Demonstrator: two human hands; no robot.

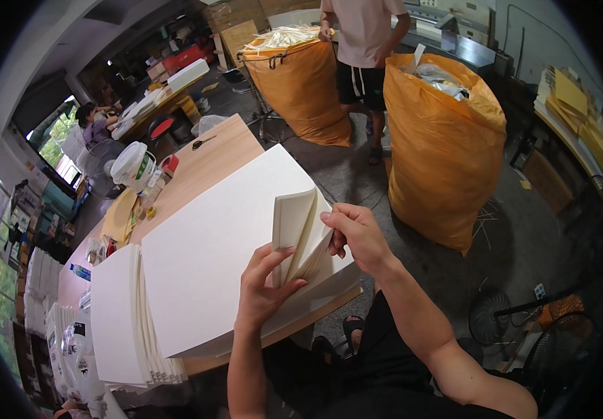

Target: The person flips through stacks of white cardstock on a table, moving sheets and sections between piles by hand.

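Note:
My left hand (263,286) grips the near left side of a small sheaf of folded off-white paper (293,216), thumb and fingers on either side. At the sheaf's right edge, my right hand (361,241) is closed with a pinch on the sheets, which part into a narrow gap in the middle. Below the sheaf lies a thick stack of large white sheets (211,230) on the wooden table (226,150). To its left is a second pile of white folded sheets (114,314), its layered edges showing.
A white bucket (132,167), scissors (202,142) and tape rolls (151,211) stand farther along the table. Two big orange sacks (444,150) (301,91) are on the floor beyond, a person (364,42) between them. Another person (95,133) sits far left. A fan (490,314) is at right.

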